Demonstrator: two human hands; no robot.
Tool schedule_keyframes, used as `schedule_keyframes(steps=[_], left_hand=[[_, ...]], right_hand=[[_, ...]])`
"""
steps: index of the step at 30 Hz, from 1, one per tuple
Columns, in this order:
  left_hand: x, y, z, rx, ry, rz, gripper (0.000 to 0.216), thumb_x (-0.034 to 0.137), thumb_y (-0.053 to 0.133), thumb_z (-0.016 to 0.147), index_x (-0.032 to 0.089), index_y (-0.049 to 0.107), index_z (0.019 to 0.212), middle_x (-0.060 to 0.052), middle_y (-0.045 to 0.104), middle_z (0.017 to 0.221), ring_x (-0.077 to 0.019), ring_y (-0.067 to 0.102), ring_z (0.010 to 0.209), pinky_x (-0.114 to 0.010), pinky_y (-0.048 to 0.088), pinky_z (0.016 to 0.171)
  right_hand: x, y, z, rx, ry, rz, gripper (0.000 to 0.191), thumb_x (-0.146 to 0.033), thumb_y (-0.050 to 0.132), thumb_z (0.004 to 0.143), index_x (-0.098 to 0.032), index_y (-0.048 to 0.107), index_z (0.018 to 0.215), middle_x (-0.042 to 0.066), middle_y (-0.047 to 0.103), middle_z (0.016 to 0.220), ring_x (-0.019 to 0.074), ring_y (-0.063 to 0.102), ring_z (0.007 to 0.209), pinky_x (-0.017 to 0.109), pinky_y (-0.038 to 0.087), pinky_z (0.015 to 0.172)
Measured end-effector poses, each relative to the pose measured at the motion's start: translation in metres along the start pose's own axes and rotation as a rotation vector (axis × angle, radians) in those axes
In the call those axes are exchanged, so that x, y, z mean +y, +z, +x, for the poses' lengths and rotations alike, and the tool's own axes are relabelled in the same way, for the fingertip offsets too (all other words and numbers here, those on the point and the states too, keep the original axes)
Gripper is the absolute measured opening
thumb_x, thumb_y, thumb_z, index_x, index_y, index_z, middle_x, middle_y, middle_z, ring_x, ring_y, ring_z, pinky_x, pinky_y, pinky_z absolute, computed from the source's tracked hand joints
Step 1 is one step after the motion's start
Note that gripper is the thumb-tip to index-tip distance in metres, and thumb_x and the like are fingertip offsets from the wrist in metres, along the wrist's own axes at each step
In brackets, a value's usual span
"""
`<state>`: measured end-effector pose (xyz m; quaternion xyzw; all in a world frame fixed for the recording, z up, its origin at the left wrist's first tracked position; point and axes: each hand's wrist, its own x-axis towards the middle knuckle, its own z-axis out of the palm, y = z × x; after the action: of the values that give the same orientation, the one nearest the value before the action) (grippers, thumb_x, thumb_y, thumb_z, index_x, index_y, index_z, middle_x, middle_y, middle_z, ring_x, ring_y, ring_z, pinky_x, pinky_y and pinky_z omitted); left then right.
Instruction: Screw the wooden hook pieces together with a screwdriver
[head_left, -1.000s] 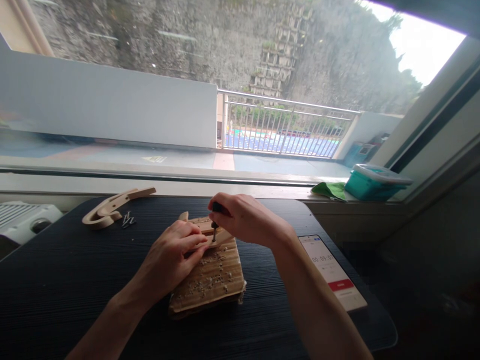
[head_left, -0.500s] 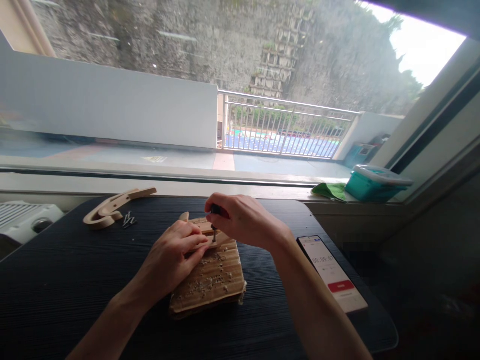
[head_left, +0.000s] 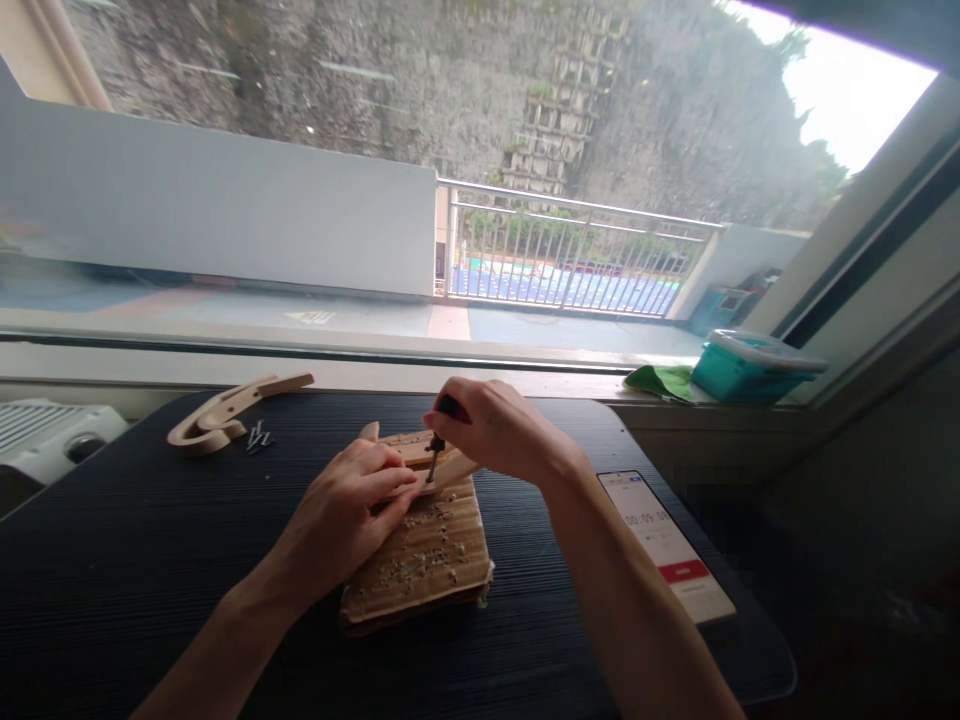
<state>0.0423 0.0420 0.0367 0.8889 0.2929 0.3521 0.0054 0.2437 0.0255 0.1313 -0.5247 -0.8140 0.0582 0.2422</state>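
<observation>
At dark worktop (head_left: 187,560), over speckled cardboard slab (head_left: 420,570): with left hand (head_left: 352,500) and right hand (head_left: 495,425), pinning wooden strip (head_left: 454,468) and gripping screwdriver (head_left: 436,443).
Off to slab's left, near worktop's far edge: curved wooden pieces (head_left: 206,434). With left fingers close together, forefinger and thumb clamped on wooden strip, pressing down over slab's far part. With right fingers curled tight around black handle (head_left: 448,406), holding screwdriver tilted, handle leaning right, shaft down to strip just beside left fingertips. Can't tell if tip sits in a screw, too small. Smallest: loose screws (head_left: 259,438), piled beside curved pieces.
</observation>
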Motion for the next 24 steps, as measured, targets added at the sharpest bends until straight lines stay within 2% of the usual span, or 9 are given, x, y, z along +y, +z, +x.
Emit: schedule_keyframes(steps=[4,8,13,20,24], left_hand=[[0.000,0.000,0.000,0.004,0.005,0.001,0.012,0.025,0.058,0.085,0.023,0.070,0.084,-0.002,0.065,0.086,-0.0177,0.058,0.087,-0.042,0.045,0.098],[0.001,-0.001,0.001,-0.004,-0.016,0.001,0.014,0.026,0.056,0.086,0.024,0.070,0.084,-0.002,0.065,0.084,-0.0180,0.059,0.086,-0.042,0.046,0.097],[0.001,0.000,0.001,-0.016,-0.015,0.002,0.014,0.027,0.056,0.086,0.025,0.070,0.088,-0.002,0.065,0.087,-0.0190,0.059,0.089,-0.043,0.046,0.096],[0.001,-0.001,0.001,-0.014,-0.017,0.002,0.014,0.027,0.056,0.086,0.024,0.070,0.086,-0.002,0.065,0.085,-0.0185,0.059,0.087,-0.046,0.043,0.101],[0.002,-0.002,0.001,-0.001,-0.012,-0.001,0.014,0.026,0.057,0.086,0.023,0.070,0.085,-0.002,0.065,0.085,-0.0186,0.059,0.086,-0.044,0.044,0.100]], right_hand=[[-0.002,0.001,0.001,0.025,0.055,-0.050,0.026,-0.038,0.048,0.091,-0.017,0.063,0.089,0.002,0.062,0.070,0.0108,0.045,0.060,0.026,0.026,0.057],[-0.009,0.001,-0.001,-0.008,0.011,-0.004,0.020,-0.031,0.048,0.091,-0.022,0.063,0.100,0.001,0.066,0.076,0.0112,0.050,0.064,0.025,0.027,0.059],[-0.016,-0.003,-0.005,-0.051,-0.026,0.006,0.026,-0.028,0.044,0.091,-0.022,0.064,0.106,0.001,0.066,0.075,0.0105,0.050,0.061,0.025,0.028,0.059],[-0.008,-0.003,-0.003,-0.020,-0.020,0.032,0.024,-0.030,0.045,0.092,-0.018,0.066,0.095,0.003,0.067,0.076,0.0117,0.052,0.066,0.025,0.029,0.059],[-0.006,-0.004,-0.002,-0.009,0.000,0.017,0.026,-0.035,0.049,0.092,-0.016,0.066,0.087,0.002,0.062,0.068,0.0100,0.046,0.059,0.025,0.026,0.056]])
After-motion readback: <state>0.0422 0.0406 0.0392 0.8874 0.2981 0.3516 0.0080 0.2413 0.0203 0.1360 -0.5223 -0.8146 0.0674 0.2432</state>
